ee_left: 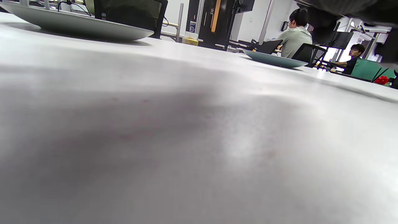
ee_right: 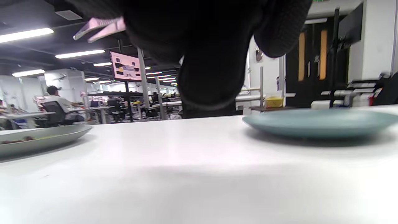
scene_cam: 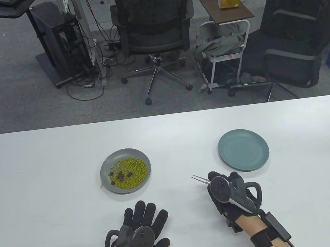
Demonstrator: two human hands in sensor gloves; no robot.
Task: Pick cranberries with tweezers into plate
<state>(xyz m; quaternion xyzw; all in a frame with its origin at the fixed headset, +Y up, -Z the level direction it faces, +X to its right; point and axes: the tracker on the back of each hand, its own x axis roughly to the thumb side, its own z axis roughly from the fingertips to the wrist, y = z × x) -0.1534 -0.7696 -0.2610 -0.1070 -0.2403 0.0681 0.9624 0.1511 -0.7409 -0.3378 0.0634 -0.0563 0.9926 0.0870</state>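
A grey plate (scene_cam: 105, 166) left of centre holds green beans (scene_cam: 133, 171) and several dark cranberries (scene_cam: 120, 175). An empty blue-green plate (scene_cam: 243, 150) lies to the right; it also shows in the right wrist view (ee_right: 320, 123). My right hand (scene_cam: 225, 188) grips metal tweezers (scene_cam: 200, 179), whose open tips point up-left between the two plates, above the table. The tweezers show at the top left of the right wrist view (ee_right: 96, 28). My left hand (scene_cam: 142, 222) rests flat on the table with fingers spread, below the grey plate, holding nothing.
The white table (scene_cam: 44, 219) ends at its far edge (scene_cam: 164, 115). Beyond it stand an office chair (scene_cam: 154, 34), a small side table with a yellow box (scene_cam: 228, 0) and other chairs.
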